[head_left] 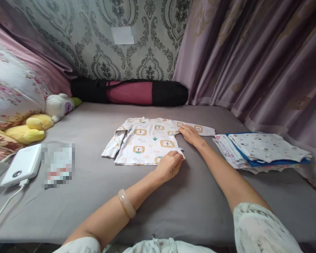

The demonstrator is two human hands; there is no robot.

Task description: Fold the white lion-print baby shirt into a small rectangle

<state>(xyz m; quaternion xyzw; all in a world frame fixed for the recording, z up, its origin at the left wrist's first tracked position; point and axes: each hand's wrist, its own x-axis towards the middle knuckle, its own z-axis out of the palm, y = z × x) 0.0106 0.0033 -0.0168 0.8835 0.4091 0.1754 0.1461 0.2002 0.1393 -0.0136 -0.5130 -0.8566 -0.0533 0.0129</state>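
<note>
Shirt (149, 140) under both hands' fingers (178, 159)

The white patterned cloth shirt (149, 141) lay midway on the flat grey bedsheet (92, 193) before me. Behind it, at twelve o'clock, stretched the black-and-maroon tubular fabric bag (129, 92); at three, the flat white-and-blue stack of folded cloth (268, 147); at eight, the boxy white plastic power bank (26, 164); at ten, the round white plush toy (57, 107).

The grey sheet (195, 203) carries a printed shirt (150, 144), folded clothes (268, 147) — and a long bag (129, 92).
</note>
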